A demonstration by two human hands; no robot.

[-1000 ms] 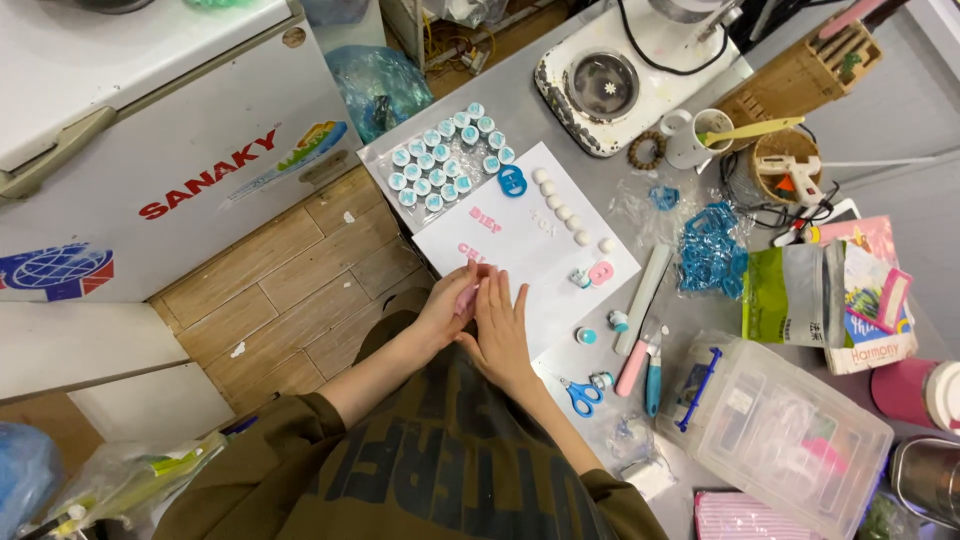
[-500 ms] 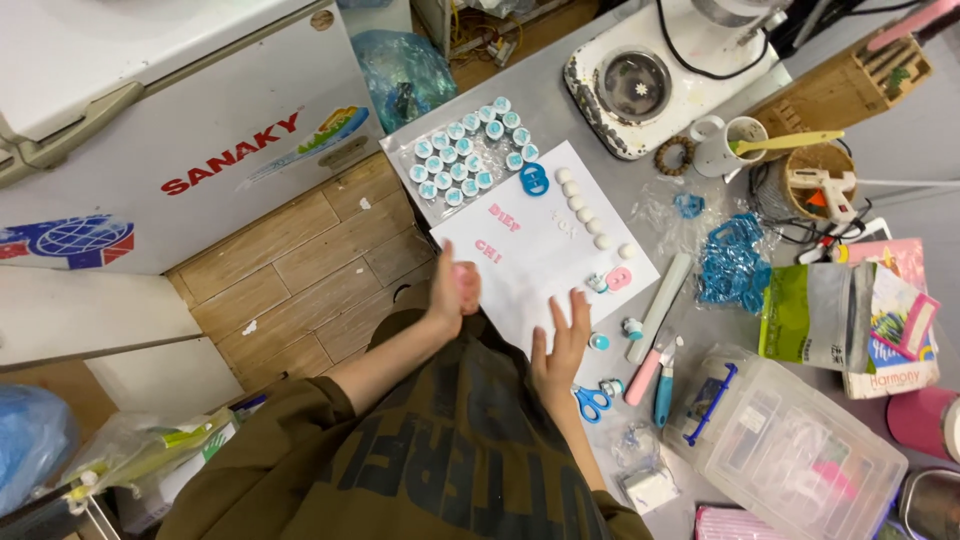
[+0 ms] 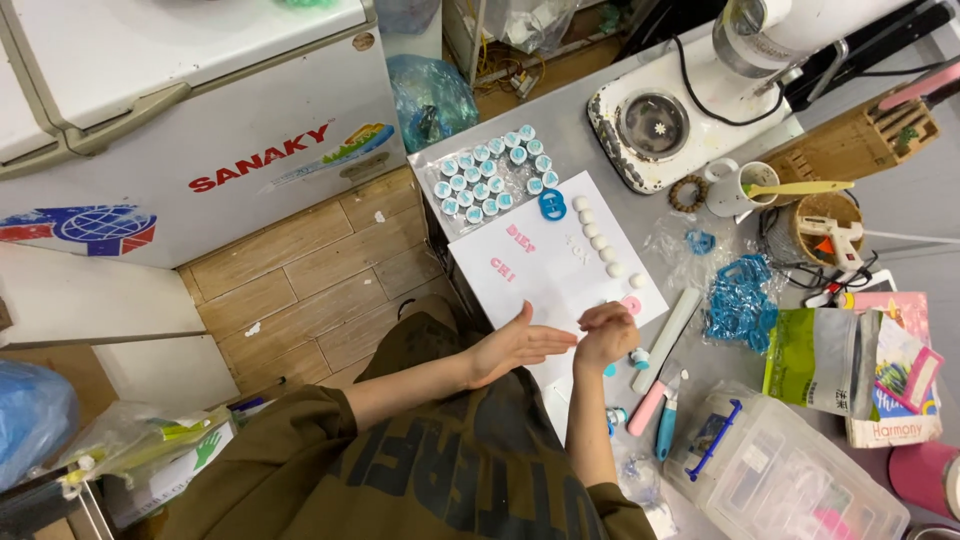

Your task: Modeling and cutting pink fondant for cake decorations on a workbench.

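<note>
My left hand (image 3: 520, 345) is open and flat, fingers pointing right, at the near edge of a white sheet (image 3: 560, 275) on the grey table. Touching its fingertips, my right hand (image 3: 605, 330) is curled into a fist; nothing shows inside it. A small pink disc (image 3: 632, 304) lies on the sheet just right of that fist. Pink cut-out letters (image 3: 505, 265), a row of white balls (image 3: 600, 240) and a blue ring cutter (image 3: 551, 204) also lie on the sheet.
A tray of small blue-capped pots (image 3: 490, 175) sits beyond the sheet. Right of my hands lie a white roller (image 3: 668, 338), pink and blue knives (image 3: 655, 410), blue cutters (image 3: 740, 295) and a clear plastic box (image 3: 790, 480). A white freezer (image 3: 200, 130) stands at left.
Half a second ago both hands lay apart, flat on the sheet. They have come together at its near edge, the right now curled shut.
</note>
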